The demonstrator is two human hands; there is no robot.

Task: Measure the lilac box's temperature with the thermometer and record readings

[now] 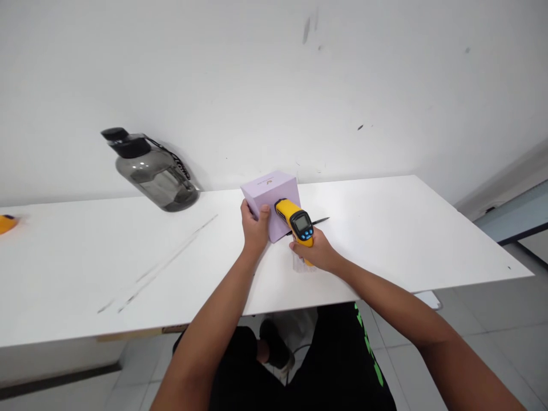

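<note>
A pale purple box (274, 191) stands on the white table, slightly turned, with a small gold mark on its top. My left hand (256, 225) grips its left side, thumb on the front face and fingers round the edge. In my right hand (319, 250) is a yellow and black infrared thermometer (295, 220), held by its handle. Its nose points at the box's front face, very close; I cannot tell whether they touch. The small screen and blue buttons face me. Behind the thermometer lies a dark pen (321, 220), partly hidden. A printed paper slip (302, 264) shows under my right hand.
A large grey see-through bottle (156, 177) with a black lid stands at the back left, near the wall. An orange-yellow object (7, 223) is cut off at the left edge. The white table (385, 228) ends at the right; my legs are below its front edge.
</note>
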